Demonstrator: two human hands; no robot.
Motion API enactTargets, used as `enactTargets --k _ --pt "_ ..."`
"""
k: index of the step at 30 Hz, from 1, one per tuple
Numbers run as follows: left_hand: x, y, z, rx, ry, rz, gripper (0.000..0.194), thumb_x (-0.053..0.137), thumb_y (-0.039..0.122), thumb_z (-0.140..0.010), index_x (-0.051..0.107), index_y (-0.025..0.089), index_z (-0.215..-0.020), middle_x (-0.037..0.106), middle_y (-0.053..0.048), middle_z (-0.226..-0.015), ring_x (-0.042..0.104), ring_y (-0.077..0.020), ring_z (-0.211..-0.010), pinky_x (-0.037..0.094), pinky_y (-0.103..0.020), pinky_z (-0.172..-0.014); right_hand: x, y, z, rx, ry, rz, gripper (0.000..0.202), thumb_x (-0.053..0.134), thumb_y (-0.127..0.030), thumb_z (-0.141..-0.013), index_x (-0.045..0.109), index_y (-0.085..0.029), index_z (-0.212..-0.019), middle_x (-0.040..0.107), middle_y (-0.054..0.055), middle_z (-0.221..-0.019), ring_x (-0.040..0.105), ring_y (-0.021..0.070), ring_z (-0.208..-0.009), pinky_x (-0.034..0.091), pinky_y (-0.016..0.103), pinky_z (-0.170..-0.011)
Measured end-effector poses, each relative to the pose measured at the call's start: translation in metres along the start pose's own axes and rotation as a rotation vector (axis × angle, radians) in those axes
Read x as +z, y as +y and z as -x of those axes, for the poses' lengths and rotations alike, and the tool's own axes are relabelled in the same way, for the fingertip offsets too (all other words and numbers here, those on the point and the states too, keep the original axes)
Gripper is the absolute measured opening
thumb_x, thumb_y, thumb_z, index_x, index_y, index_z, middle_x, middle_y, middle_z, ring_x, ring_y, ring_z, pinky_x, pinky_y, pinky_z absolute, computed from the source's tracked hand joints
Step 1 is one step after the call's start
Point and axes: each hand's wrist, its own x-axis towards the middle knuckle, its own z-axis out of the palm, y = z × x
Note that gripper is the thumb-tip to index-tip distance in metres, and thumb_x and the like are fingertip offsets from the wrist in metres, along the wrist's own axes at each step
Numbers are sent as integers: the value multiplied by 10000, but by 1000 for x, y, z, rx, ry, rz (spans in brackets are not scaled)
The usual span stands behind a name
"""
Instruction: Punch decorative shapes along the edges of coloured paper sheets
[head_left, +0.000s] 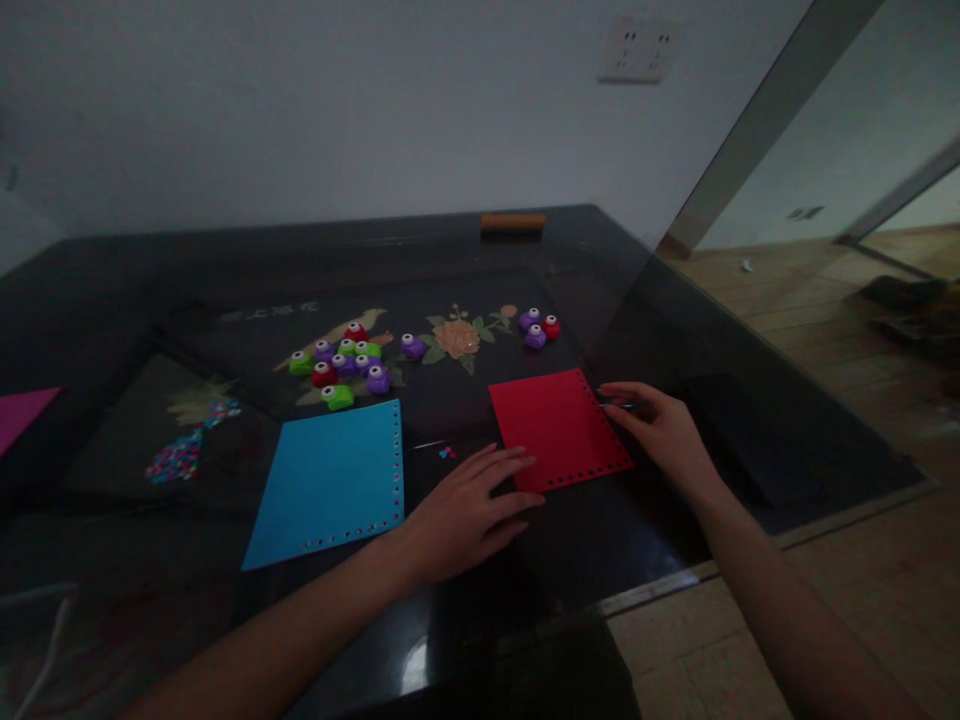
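- Steadying the red sheet at its 2 sides seems to be the step in hand.
- The left hand lies at the sheet's lower left, fingers a little spread, tips on or over its edge; it pinches nothing that shows.
- The right hand is at the holed right edge, thumb and forefinger near each other around a thin, pale sliver. Whether they pinch it or the paper, I cannot tell.
- The red sheet lies flat on the dark table, right of the blue sheet and apart from it. Both have holes along 2 edges, the right and the lower.
- Beyond the red sheet sit 3 punches, 2 purple and 1 red; 1 purple punch stands alone, right of a mixed cluster.
- A few bits lie between the sheets; a confetti pile is left of the blue sheet.
- As I judge it, any next move at that edge calls for light left fingers holding the paper flat, and a fine right fingertip grip clear of the holes.
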Motion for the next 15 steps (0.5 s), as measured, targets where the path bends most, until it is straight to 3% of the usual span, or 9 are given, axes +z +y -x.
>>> enactTargets --k 10,15 --pt "1 -1 0 -7 -76 28 359 512 264 -882 522 221 -1238 435 -112 -1399 343 -222 -1321 290 -457 -1084 2 -1 1 -2 -17 22 251 589 -351 -783 672 -216 -977 691 73 -985 629 241 -862 490 394 -753" --pt "2 -2 1 6 -56 31 374 528 256 -873 513 224 -1245 436 -108 -1400 343 -228 -1321 294 -458 -1083 3 -4 1 -11 -21 32 266 558 -372 -806 674 -210 -982 696 76 -978 634 237 -845 491 385 -748"
